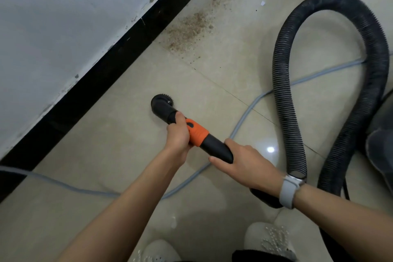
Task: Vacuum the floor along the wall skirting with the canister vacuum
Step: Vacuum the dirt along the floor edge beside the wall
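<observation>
The left hand grips the black-and-orange nozzle tube near its round brush head, which seems to touch the floor beside the black skirting. The right hand wraps the tube's rear, where the ribbed hose joins. Brown dirt lies ahead.

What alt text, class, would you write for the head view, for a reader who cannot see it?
Both hands grip a black and orange vacuum nozzle, left hand ahead of right hand, its round brush head near the black skirting. Brown dust lies farther along; a ribbed hose loops at right.
</observation>
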### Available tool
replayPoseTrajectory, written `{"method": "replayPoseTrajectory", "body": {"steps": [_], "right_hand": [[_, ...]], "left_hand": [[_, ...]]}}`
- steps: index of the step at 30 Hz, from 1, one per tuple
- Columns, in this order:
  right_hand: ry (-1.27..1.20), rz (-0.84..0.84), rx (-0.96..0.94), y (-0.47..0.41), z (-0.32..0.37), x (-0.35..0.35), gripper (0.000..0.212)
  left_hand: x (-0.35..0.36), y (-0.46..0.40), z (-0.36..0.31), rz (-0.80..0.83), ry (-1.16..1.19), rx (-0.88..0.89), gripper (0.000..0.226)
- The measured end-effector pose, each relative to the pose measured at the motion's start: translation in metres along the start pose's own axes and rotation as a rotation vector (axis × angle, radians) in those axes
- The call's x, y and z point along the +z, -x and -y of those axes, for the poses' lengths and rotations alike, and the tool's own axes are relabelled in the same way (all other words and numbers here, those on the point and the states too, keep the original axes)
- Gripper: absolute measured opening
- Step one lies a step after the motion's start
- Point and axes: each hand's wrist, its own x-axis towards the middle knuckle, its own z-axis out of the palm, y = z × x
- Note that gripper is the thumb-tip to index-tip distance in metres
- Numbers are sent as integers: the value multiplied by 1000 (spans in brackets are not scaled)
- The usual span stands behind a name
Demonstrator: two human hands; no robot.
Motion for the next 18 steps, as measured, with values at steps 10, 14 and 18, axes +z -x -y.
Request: {"method": "replayPoseTrajectory", "body": {"steps": [10,14,18], "right_hand": [[-202,-288,267,15,-39,-22,39],[-324,-370,336,12,-43,-23,39],[-496,-383,326,7,-39,-28,34]], "left_hand": [[95,-4,-15,248,-203,7,54],[119,-3,-27,350,-321,21,46],[130,-3,-34,362,-378,43,36]]}}
